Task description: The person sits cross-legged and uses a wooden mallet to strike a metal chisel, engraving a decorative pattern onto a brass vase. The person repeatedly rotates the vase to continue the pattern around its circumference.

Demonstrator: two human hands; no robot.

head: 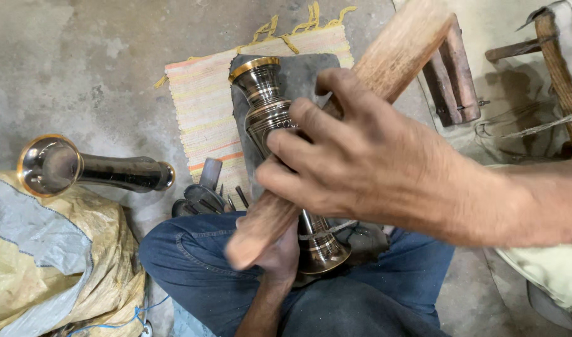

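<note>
My right hand [355, 153] is wrapped around a thick wooden stick [398, 59] that runs from the upper right down to my lap. Under it lies a shiny dark brass vase [261, 93] with a gold rim, resting on a dark stone slab [305, 68]. My left hand [280, 256] is mostly hidden below the stick; it grips the vase near its flared base [323, 253] above my lap in blue jeans.
A second brass vase [80, 168] lies on its side on a yellow-grey sack [55, 262] at the left. A striped woven mat [205, 106] is under the slab. Small metal tools [205, 196] lie near my knee. Wooden frames [454, 75] stand at the upper right.
</note>
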